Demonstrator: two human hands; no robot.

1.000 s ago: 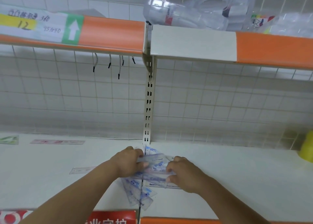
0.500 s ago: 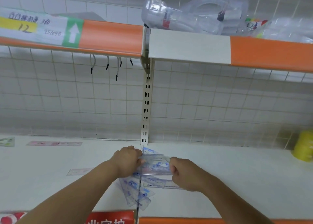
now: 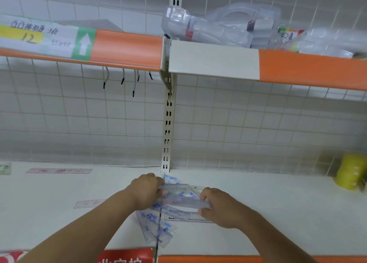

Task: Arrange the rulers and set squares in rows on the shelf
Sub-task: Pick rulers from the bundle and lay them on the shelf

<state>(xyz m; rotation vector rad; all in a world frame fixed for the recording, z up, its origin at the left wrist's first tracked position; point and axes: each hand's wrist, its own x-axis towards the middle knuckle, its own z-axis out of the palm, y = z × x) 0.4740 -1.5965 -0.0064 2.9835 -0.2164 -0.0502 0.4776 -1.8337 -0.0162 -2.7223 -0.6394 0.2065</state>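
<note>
A loose pile of clear plastic rulers and set squares (image 3: 158, 226) with blue print lies on the white shelf (image 3: 268, 213) at its middle seam. My left hand (image 3: 146, 192) and my right hand (image 3: 218, 207) each pinch an end of a clear ruler bundle (image 3: 183, 200) held level just above the pile. A set square (image 3: 172, 180) pokes out behind my left hand. Another clear ruler (image 3: 88, 203) lies flat to the left, apart from the pile. A pink ruler (image 3: 59, 170) lies along the back left.
A yellow roll (image 3: 351, 172) stands at the back right of the shelf. A greenish packet (image 3: 5, 168) lies at the far left. The upper shelf (image 3: 214, 58) overhead carries clear plastic packages (image 3: 218, 27). A wire grid backs the shelf, with a slotted upright (image 3: 167, 123).
Both hands stay at the pile; my right hand has shifted slightly right along the ruler bundle. The view has drifted a little.
</note>
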